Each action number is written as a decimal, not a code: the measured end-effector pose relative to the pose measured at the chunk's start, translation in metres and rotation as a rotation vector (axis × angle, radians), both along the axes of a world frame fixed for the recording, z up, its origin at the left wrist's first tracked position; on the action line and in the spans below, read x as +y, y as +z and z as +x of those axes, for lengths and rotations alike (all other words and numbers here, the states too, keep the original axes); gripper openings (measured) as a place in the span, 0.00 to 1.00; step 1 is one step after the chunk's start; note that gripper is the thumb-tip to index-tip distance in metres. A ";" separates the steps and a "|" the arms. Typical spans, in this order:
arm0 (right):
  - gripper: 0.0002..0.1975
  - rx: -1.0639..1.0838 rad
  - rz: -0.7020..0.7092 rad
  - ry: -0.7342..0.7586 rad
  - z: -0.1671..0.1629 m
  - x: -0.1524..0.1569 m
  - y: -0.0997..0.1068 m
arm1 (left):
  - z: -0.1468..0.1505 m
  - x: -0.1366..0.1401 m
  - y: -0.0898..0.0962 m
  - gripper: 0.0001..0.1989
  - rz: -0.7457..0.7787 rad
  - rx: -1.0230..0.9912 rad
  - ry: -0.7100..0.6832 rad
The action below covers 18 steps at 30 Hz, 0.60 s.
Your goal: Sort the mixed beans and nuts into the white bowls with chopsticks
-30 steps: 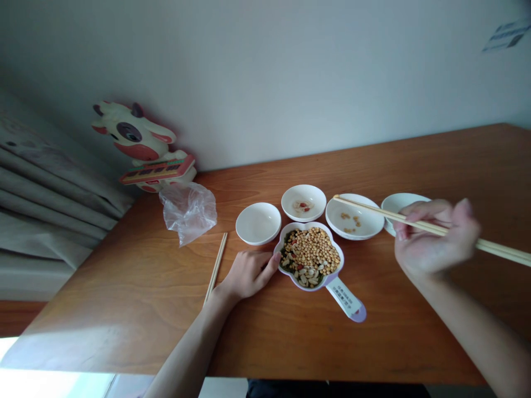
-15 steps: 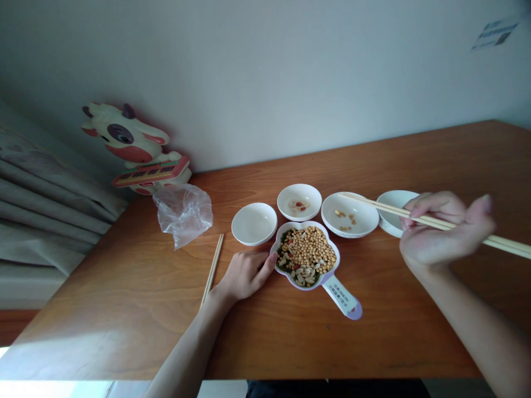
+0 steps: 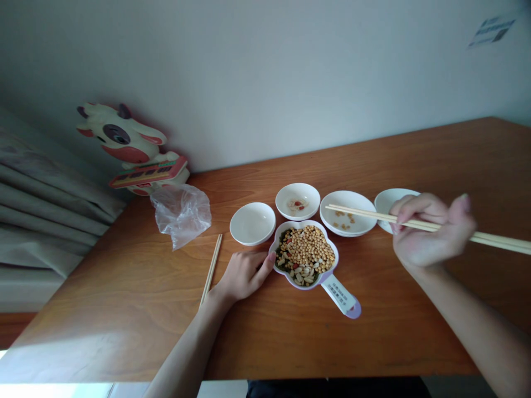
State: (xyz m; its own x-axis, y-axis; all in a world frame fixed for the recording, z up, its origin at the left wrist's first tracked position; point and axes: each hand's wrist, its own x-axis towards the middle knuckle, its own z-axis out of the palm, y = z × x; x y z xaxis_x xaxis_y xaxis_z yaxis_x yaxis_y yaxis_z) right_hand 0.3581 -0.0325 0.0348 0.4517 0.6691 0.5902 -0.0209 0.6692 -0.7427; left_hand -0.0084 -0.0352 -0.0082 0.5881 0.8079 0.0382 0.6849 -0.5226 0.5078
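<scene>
My right hand is closed around a pair of chopsticks, whose tips hang over a white bowl with several yellowish beans in it. Nothing shows between the tips. A purple-rimmed, flower-shaped dish with a handle is full of soybeans, peanuts and some dark green bits. At its left rim, my left hand grips the edge with the thumb on the side; its other fingers are partly hidden. Behind the dish stands another white bowl with a few reddish peanuts and skins.
An empty white bowl sits at the left, and another white bowl is partly behind my right hand. Spare chopsticks lie by my left wrist. Farther back are a crumpled plastic bag and a cow-shaped toy keyboard.
My right hand has moved a little left, and the chopstick tips have shifted left and lower over the bowl of beans. My left hand stays at the dish's rim.
</scene>
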 end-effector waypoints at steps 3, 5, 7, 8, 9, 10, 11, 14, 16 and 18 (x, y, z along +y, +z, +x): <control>0.39 -0.121 -0.106 0.177 -0.004 -0.006 -0.003 | 0.000 0.000 0.001 0.27 0.005 0.000 0.003; 0.39 -0.214 -0.196 0.280 -0.006 -0.010 -0.008 | 0.000 -0.001 0.001 0.26 0.012 0.002 -0.001; 0.39 -0.309 -0.256 0.348 -0.008 -0.015 -0.016 | 0.000 -0.001 0.002 0.26 0.015 0.002 -0.006; 0.39 -0.353 -0.272 0.374 -0.009 -0.016 -0.020 | 0.000 -0.001 0.001 0.26 0.015 0.002 -0.007; 0.39 -0.391 -0.281 0.394 -0.010 -0.017 -0.023 | 0.000 -0.001 0.001 0.26 0.014 0.001 -0.005; 0.39 -0.423 -0.287 0.409 -0.011 -0.018 -0.027 | 0.000 -0.001 0.001 0.26 0.013 0.001 -0.001; 0.38 -0.451 -0.293 0.422 -0.013 -0.019 -0.030 | 0.000 -0.001 0.001 0.26 0.011 0.001 0.004; 0.36 -0.521 -0.309 0.435 -0.016 -0.021 -0.033 | 0.000 0.000 0.000 0.27 0.004 0.002 0.012; 0.35 -0.540 -0.305 0.435 -0.018 -0.021 -0.033 | 0.000 0.000 0.000 0.27 0.002 0.002 0.012; 0.35 -0.528 -0.302 0.439 -0.019 -0.022 -0.033 | 0.000 0.000 0.001 0.27 0.004 0.001 0.011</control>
